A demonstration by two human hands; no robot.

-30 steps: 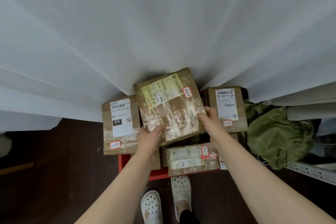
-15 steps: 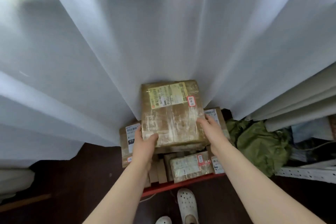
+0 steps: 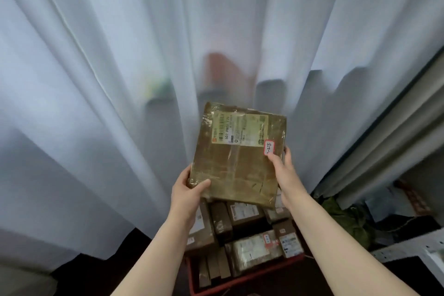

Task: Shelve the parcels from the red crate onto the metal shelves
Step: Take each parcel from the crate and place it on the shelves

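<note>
Before the white curtain [image 3: 96, 103], the left hand [image 3: 186, 196] grips one corner of one brown, taped parcel [image 3: 236, 170] bearing one label [image 3: 240, 130] and one red-edged sticker [image 3: 269, 148]; the right hand [image 3: 284, 170] clasps its right edge. Below, one red crate [image 3: 240, 283] holds at least six parcels [image 3: 252, 250].

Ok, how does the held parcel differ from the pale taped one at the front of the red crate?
The held parcel is up in the air, gripped by the left hand and right hand; the crate parcel lies in the red crate, untouched. The held parcel carries a yellow-green label; the crate parcel's is whitish. The held parcel looks bigger, though nearer the camera. Both are brown, taped, with a red-edged sticker.
</note>
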